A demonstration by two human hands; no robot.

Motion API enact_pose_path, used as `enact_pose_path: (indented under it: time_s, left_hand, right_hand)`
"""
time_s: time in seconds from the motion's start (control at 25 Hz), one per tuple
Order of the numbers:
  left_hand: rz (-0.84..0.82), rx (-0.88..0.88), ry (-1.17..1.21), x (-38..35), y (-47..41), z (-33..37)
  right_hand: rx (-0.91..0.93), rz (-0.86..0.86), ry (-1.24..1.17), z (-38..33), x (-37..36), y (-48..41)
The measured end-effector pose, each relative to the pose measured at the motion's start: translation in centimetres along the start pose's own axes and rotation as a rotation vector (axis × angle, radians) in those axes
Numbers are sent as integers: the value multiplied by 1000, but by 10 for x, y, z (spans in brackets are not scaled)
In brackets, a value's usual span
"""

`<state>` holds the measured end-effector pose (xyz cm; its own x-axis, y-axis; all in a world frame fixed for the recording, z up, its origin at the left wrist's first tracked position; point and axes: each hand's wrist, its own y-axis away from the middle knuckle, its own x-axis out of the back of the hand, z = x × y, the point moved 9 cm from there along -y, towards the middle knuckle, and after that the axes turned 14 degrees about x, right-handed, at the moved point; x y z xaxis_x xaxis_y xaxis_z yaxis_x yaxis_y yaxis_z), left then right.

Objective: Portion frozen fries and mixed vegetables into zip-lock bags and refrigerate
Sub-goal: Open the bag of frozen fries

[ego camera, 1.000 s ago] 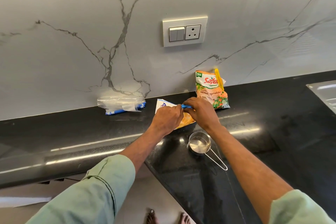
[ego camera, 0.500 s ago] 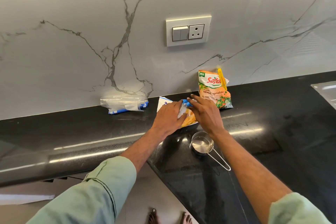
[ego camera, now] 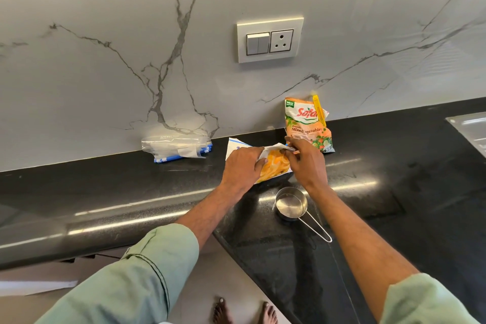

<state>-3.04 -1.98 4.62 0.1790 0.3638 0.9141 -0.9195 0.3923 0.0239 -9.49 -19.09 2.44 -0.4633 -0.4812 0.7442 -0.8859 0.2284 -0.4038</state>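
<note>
A white and blue fries bag [ego camera: 274,164] with orange fries printed on it lies on the black counter [ego camera: 394,179] near the wall. My left hand [ego camera: 243,166] grips its left side. My right hand [ego camera: 306,163] pinches the bag's folded top edge on the right. Just behind my right hand, an orange mixed vegetables bag [ego camera: 307,126] with a yellow clip leans on the wall. Clear zip-lock bags [ego camera: 178,148] with blue strips lie to the left by the wall. A steel measuring cup [ego camera: 290,206] stands below my right wrist.
A switch and socket plate [ego camera: 269,39] sits on the marble wall above. A steel sink edge [ego camera: 470,130] shows at the far right. The counter turns a corner toward me; my bare feet [ego camera: 244,312] stand on the floor below.
The blue clip seen between my fingers earlier is out of sight. The bag's white top edge now stands lifted and spread between my two hands.
</note>
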Motion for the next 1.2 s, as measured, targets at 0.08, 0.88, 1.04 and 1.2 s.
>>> enact_pose_path:
  time_s: [0.08,0.88,1.04,1.2]
  left_hand:
    - [-3,-4,1,-2,1,-1]
    - [-116,9,-163,-20,-23,-38]
    - [-158,2,-153,-21,-23,-40]
    - [-148,-58,-84,-7,-25,-54]
  right_hand:
    - [-4,0,26,4,1,1]
    - [-126,130,-339,-9,0,-15]
    - [226,-86,36,-63,-26,-32]
    - [248,-163,76,-74,-52,-36]
